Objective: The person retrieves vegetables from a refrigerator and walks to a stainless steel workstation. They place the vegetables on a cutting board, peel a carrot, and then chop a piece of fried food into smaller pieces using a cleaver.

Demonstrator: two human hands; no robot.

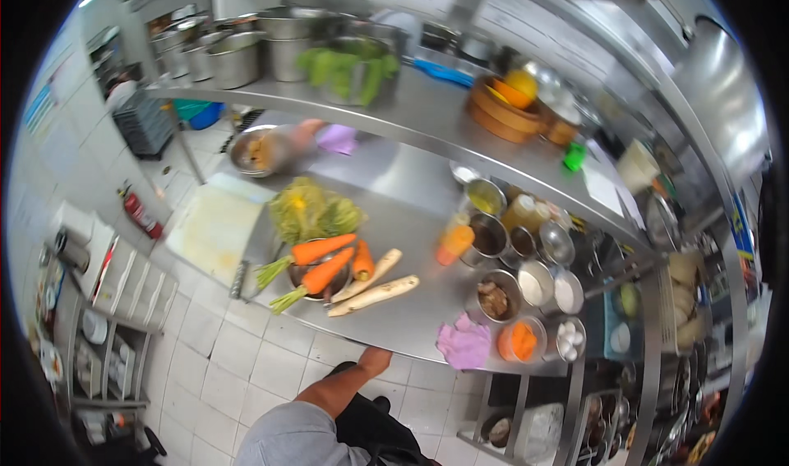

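My left hand (375, 361) is at the front edge of the steel worktable (425, 219), its fingers mostly hidden. My right hand is out of view. On the table before me, carrots with green stubs (323, 250) lie across a metal bowl (302, 273). Two long pale root vegetables (375, 296) lie beside them. Behind sits a leafy green vegetable (299, 210), yellowish in the middle. A knife with a textured handle (239, 279) lies by the white cutting board (212, 225). To the right of my hand is a crumpled purple cloth (463, 341).
Another person's blurred hand (305, 132) is at a metal bowl of brown food (256, 151) across the table. Containers crowd the right, including one of meat (495, 299), orange pieces (522, 341) and eggs (570, 339). A steel shelf (419, 111) overhangs the table.
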